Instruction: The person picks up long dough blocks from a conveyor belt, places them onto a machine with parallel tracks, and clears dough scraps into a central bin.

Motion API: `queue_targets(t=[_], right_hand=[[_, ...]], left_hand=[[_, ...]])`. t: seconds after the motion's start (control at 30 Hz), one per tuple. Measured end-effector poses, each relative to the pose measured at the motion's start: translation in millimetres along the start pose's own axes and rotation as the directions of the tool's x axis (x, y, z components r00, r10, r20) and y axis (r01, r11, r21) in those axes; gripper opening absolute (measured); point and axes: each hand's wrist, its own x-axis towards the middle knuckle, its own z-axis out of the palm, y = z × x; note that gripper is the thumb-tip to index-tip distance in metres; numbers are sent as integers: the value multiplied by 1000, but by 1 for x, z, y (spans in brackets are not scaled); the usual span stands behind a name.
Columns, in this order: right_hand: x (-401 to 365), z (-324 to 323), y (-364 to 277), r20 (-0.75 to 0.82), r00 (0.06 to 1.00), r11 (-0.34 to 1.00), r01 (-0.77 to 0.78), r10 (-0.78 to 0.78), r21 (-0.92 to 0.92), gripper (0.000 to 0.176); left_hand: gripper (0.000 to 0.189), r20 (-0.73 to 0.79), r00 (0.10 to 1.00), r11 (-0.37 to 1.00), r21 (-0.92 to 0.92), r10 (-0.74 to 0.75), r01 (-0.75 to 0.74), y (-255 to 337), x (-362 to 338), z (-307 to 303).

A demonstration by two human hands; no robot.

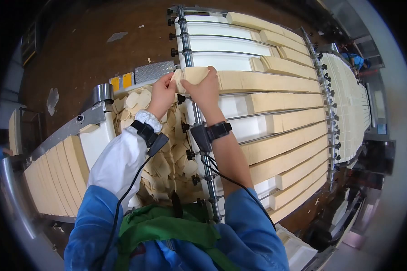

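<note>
My left hand pinches a few pale, thin, flat pieces at the near end of a lane, fingers and thumb closed on them. Right beside it, my right hand grips a block of the same pale pieces stacked on edge, thumb toward the left hand. Behind that block a long row of stacked pieces runs along the lane. Whether the gripped block touches this row is partly hidden by my right hand. Below my left hand lies a heap of loose pale pieces.
Several white lanes with more stacked rows lie between metal rods with black knobs. At left stands a metal-sided conveyor with rows of pale strips. A person in blue is far right. A cable hangs from each wrist device.
</note>
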Motion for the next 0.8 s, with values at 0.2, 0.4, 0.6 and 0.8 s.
queue_targets(t=[0.2,0.4,0.6,0.8], right_hand=[[-49,-75,32,-92,995,993,23,-34,-118,92],[-41,-80,109,-43,992,934,-122,115,-335,95],[-26,-63,111,-115,993,605,-113,36,-788,112],[-11,-79,107,-129,985,447,-167,116,-879,101]], left_hand=[[40,-138,990,994,104,37,-23,47,-82,-37],[53,-166,983,926,378,74,-6,25,-185,-92],[59,-204,968,744,667,144,30,41,-320,-156],[65,-584,811,699,593,30,401,-1,-448,-233]])
